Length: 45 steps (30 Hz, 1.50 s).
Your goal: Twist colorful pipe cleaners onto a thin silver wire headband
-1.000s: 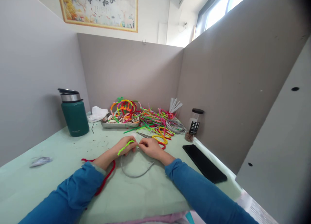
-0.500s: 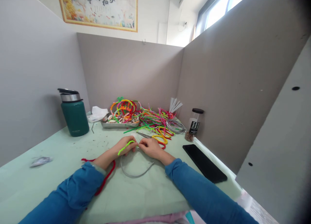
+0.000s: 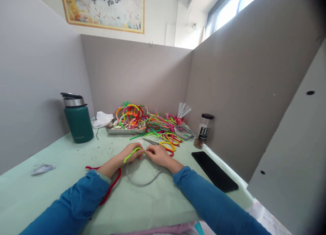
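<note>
My left hand (image 3: 132,152) is closed, with a bright yellow-green pipe cleaner (image 3: 131,155) lying across its fingers. Its fingertips almost meet those of my right hand (image 3: 156,153), which is closed in a pinch at the pipe cleaner's end; the exact grip is too small to make out. Below both hands a grey headband-like wire (image 3: 142,185) curves over the table, its upper left end running up to my left hand. A red pipe cleaner (image 3: 114,184) passes under my left forearm. Scissors (image 3: 168,146) with yellow handles lie just beyond my right hand.
A metal tray (image 3: 124,131) with small pieces and coloured hoops stands at the back, beside heaped pipe cleaners (image 3: 160,124) and a coil of grey wire (image 3: 184,132). A green bottle (image 3: 78,124) is at left; a jar (image 3: 203,131) and black phone (image 3: 214,170) are at right. Grey partitions surround the table.
</note>
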Each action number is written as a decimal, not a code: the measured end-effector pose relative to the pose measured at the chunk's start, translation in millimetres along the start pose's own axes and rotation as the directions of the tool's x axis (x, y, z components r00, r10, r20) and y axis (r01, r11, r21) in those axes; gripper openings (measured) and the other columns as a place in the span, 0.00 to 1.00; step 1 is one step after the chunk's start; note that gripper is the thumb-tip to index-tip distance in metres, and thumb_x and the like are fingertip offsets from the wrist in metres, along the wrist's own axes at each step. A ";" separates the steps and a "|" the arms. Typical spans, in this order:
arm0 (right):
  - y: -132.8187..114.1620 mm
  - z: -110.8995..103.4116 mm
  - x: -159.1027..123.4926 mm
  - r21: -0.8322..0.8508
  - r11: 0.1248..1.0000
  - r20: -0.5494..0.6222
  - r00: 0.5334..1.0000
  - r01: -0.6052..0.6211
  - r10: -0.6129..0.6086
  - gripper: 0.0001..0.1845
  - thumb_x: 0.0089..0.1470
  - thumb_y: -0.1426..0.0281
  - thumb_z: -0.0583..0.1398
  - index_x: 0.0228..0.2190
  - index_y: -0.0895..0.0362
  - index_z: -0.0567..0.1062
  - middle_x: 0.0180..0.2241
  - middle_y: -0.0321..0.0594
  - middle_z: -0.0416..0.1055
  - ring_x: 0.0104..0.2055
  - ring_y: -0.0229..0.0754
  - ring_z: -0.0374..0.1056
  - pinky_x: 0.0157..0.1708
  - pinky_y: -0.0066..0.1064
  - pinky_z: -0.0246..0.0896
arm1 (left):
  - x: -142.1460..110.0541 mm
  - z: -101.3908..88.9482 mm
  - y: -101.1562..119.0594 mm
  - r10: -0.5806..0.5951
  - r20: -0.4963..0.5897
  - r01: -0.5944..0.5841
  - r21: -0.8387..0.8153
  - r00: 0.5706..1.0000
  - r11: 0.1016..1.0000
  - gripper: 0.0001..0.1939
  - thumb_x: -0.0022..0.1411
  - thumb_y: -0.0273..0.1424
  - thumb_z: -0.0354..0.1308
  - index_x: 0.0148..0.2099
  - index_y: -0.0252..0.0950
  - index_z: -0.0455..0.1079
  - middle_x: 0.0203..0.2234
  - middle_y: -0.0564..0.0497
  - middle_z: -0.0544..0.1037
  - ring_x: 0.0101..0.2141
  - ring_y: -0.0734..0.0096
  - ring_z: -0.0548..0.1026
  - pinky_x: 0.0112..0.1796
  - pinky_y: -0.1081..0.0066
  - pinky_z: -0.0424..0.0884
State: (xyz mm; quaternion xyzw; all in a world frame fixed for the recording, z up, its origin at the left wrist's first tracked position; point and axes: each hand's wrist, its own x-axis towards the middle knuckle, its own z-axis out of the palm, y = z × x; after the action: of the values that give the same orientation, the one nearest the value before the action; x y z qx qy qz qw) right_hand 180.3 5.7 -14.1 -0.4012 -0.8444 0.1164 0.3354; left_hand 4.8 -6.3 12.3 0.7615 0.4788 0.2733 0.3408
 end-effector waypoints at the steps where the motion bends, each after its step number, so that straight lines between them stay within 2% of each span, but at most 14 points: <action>1: 0.1 0.1 -0.1 0.001 1.000 -0.001 1.000 0.002 -0.002 0.09 0.51 0.68 0.54 0.27 0.57 0.73 0.23 0.34 0.70 0.24 0.33 0.60 0.24 0.23 0.46 | 0.0 0.0 0.2 0.000 -0.002 0.000 0.003 1.000 1.000 0.15 0.51 0.43 0.49 0.30 0.35 0.60 0.21 0.54 0.72 0.11 0.82 0.60 0.14 0.79 0.55; 11: 0.2 0.0 -0.5 0.015 1.000 -0.013 1.000 0.018 -0.018 0.09 0.51 0.68 0.54 0.27 0.57 0.73 0.23 0.33 0.69 0.24 0.33 0.60 0.23 0.23 0.46 | 1.1 1.7 -2.3 0.018 -0.001 -0.018 -0.019 1.000 1.000 0.14 0.53 0.41 0.49 0.30 0.35 0.60 0.20 0.54 0.72 0.10 0.83 0.59 0.13 0.78 0.55; 19: -0.8 -1.1 -2.4 0.046 0.998 -0.029 0.999 0.038 -0.037 0.09 0.51 0.69 0.54 0.26 0.58 0.73 0.22 0.33 0.69 0.24 0.32 0.59 0.24 0.23 0.47 | 4.4 1.9 -14.0 0.006 -0.003 -0.006 -0.154 1.000 0.988 0.15 0.52 0.42 0.50 0.29 0.34 0.62 0.17 0.55 0.69 0.10 0.82 0.58 0.13 0.78 0.54; 27: -2.3 -1.9 -3.6 0.083 0.994 -0.045 0.997 0.068 -0.064 0.09 0.51 0.69 0.53 0.26 0.58 0.72 0.21 0.33 0.67 0.23 0.31 0.58 0.24 0.22 0.46 | 1.2 -0.6 -4.0 -0.058 0.016 0.060 -0.299 0.998 0.952 0.17 0.50 0.43 0.53 0.24 0.33 0.63 0.09 0.57 0.62 0.10 0.81 0.56 0.13 0.76 0.54; 30: -3.0 -2.5 -3.7 0.090 0.993 -0.048 0.996 0.075 -0.071 0.09 0.51 0.69 0.53 0.26 0.58 0.72 0.21 0.32 0.66 0.23 0.31 0.57 0.24 0.22 0.47 | 0.1 -0.4 -2.6 -0.061 0.013 0.062 -0.344 0.998 0.937 0.17 0.49 0.44 0.55 0.24 0.33 0.63 0.10 0.57 0.62 0.10 0.81 0.56 0.13 0.77 0.55; 34: -4.3 -3.7 -4.0 0.088 0.993 -0.047 0.996 0.074 -0.070 0.10 0.52 0.69 0.52 0.26 0.58 0.72 0.21 0.33 0.66 0.23 0.31 0.57 0.24 0.22 0.47 | -0.1 1.4 -3.0 -0.059 -0.013 0.051 -0.347 0.998 0.936 0.19 0.49 0.45 0.54 0.24 0.32 0.63 0.12 0.56 0.64 0.10 0.83 0.56 0.12 0.77 0.55; 38: -5.8 -4.3 -3.8 0.073 0.996 -0.043 0.998 0.052 -0.049 0.10 0.52 0.69 0.52 0.27 0.58 0.72 0.21 0.33 0.67 0.23 0.32 0.58 0.24 0.23 0.47 | 0.3 3.0 -2.1 -0.079 -0.060 0.058 -0.294 0.995 0.954 0.20 0.49 0.48 0.54 0.23 0.33 0.62 0.10 0.58 0.63 0.09 0.83 0.55 0.12 0.78 0.54; 42: -5.9 -3.5 -3.4 0.073 0.996 -0.042 0.998 0.042 -0.039 0.10 0.52 0.69 0.52 0.27 0.58 0.72 0.22 0.34 0.68 0.24 0.32 0.59 0.24 0.23 0.48 | 2.7 2.5 -2.0 -0.133 -0.132 0.098 -0.242 0.982 0.965 0.23 0.48 0.51 0.52 0.22 0.33 0.61 0.09 0.58 0.62 0.09 0.82 0.56 0.12 0.77 0.55; 45: -4.4 -2.1 -3.3 0.074 0.996 -0.053 0.997 0.051 -0.047 0.09 0.51 0.70 0.53 0.26 0.58 0.72 0.22 0.33 0.67 0.23 0.32 0.58 0.24 0.23 0.47 | 5.0 1.1 -1.6 -0.184 -0.171 0.135 -0.264 0.968 0.955 0.26 0.48 0.54 0.49 0.22 0.33 0.61 0.13 0.56 0.66 0.09 0.82 0.56 0.11 0.76 0.54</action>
State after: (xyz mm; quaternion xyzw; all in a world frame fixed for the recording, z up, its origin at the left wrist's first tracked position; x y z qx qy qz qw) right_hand 180.6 0.2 -12.1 -0.3702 -0.8401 0.1296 0.3747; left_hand 6.8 -1.5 10.9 0.6406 0.5316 0.3759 0.4071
